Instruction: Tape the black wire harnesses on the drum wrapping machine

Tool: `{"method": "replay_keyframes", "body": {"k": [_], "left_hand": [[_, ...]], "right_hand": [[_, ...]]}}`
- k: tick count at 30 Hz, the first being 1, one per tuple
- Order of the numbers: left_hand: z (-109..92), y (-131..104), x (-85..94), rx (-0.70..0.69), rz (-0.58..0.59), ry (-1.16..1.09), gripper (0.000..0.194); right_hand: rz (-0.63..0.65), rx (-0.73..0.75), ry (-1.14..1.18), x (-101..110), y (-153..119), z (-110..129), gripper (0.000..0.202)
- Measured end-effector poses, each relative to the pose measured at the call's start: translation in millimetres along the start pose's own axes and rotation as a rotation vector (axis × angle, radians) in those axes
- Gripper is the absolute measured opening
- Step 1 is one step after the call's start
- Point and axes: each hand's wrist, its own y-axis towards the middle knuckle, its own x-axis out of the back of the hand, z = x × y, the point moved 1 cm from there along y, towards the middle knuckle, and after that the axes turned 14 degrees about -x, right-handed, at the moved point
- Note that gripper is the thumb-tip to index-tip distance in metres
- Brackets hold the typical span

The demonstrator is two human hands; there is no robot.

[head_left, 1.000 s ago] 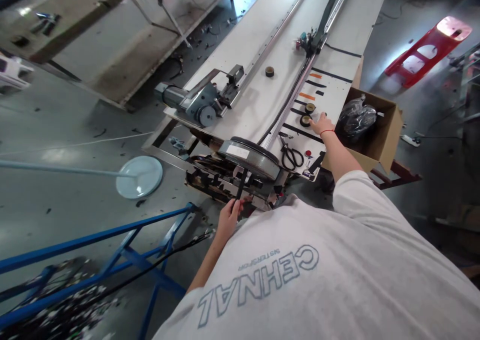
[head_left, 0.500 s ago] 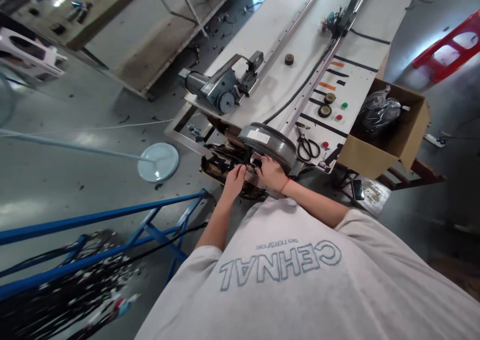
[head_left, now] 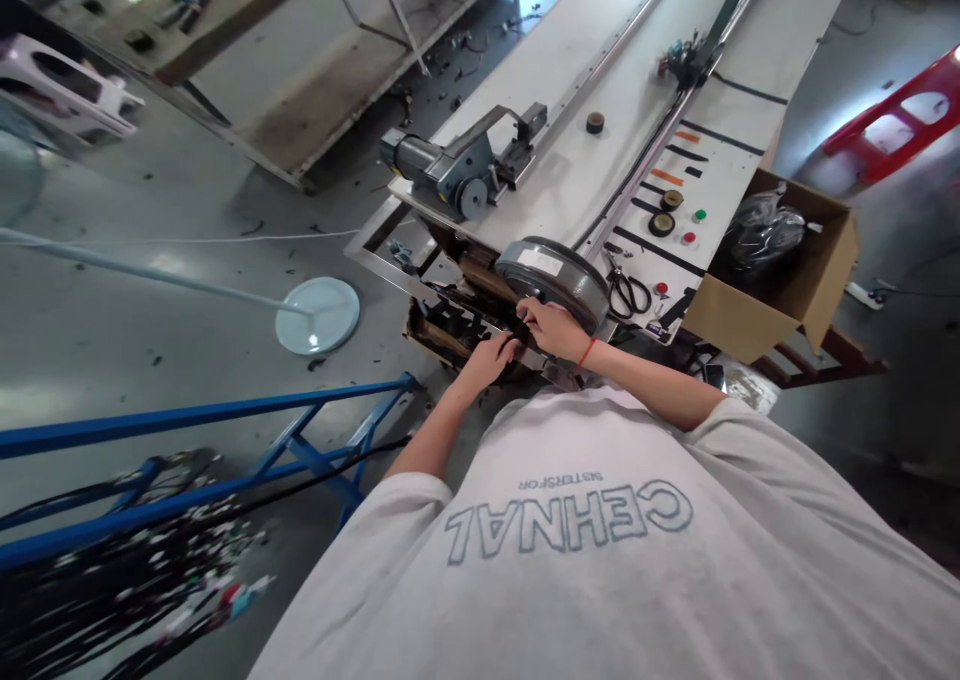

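My left hand (head_left: 489, 358) is closed at the near end of the bench, over the edge of an open box of dark parts (head_left: 442, 330); something small and dark, too small to name, is at its fingertips. Just right of it and a little higher, my right hand (head_left: 553, 328), with a red string at the wrist, has its fingers pressed together beside the round grey drum (head_left: 555, 272). What it grips is hidden by the fingers. A metal piece (head_left: 562, 372) lies below the right hand, close to my shirt.
Black-handled scissors (head_left: 628, 292), tape rolls (head_left: 661, 224) and coloured buttons lie on the white bench (head_left: 555, 180). A motor unit (head_left: 457, 175) stands at its left edge. A cardboard box (head_left: 739, 315) is at the right, a blue frame (head_left: 300, 410) at the lower left.
Both hands have shifted slightly right in the view, the left also lower. The small light piece between them no longer shows. The bench has shifted right in the view.
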Motion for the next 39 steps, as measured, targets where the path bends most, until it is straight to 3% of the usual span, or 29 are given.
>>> {"method": "replay_keyframes", "body": {"k": [6, 9, 14, 19, 22, 24, 25, 28, 30, 33, 36, 39], "left_hand": [[3.5, -3.5, -6.6, 0.001, 0.069, 0.276, 0.031], [1.0, -4.7, -5.7, 0.027, 0.065, 0.379, 0.034], [-8.0, -7.4, -6.2, 0.022, 0.073, 0.295, 0.034], [-16.1, -15.1, -8.6, -0.012, -0.028, 0.337, 0.037], [-15.1, -19.3, -12.7, 0.01, -0.061, 0.203, 0.034], [-13.3, -20.4, -17.7, 0.049, -0.059, 0.087, 0.033], [-12.7, -20.5, -20.5, 0.072, -0.061, 0.048, 0.032], [-12.8, -20.2, -27.9, 0.125, -0.089, 0.019, 0.031], [-13.7, -20.4, -30.6, 0.138, -0.098, 0.02, 0.031], [-14.7, -21.4, -30.9, 0.143, -0.099, 0.034, 0.031], [-14.1, -21.2, -28.6, 0.152, -0.116, 0.055, 0.032], [-9.8, -21.6, -27.1, 0.158, -0.164, 0.058, 0.032]], "right_hand": [[-0.025, 0.199, -0.107, 4.7, 22.5, 5.6, 0.066], [-0.071, 0.253, -0.136, 4.7, 19.9, 7.7, 0.061], [-0.202, 0.129, -0.08, -2.5, 1.1, -4.5, 0.029], [-0.159, -0.052, -0.134, -17.4, 2.2, 6.6, 0.027], [-0.136, 0.087, -0.126, 1.1, -11.1, 16.4, 0.026], [-0.221, 0.086, -0.091, 33.1, -26.2, -1.5, 0.03], [-0.311, -0.038, -0.065, 53.0, -33.1, -21.0, 0.036], [-0.658, -0.755, 0.023, 106.1, -48.0, -106.9, 0.063], [-0.677, -1.072, 0.191, 117.7, -51.2, -160.9, 0.081], [-0.697, -1.219, 0.34, 102.7, -50.4, -204.7, 0.097], [-0.784, -1.198, 0.296, 81.7, -49.3, -211.3, 0.095], [-0.823, -1.223, 0.281, 75.4, -47.6, -208.9, 0.089]]}}
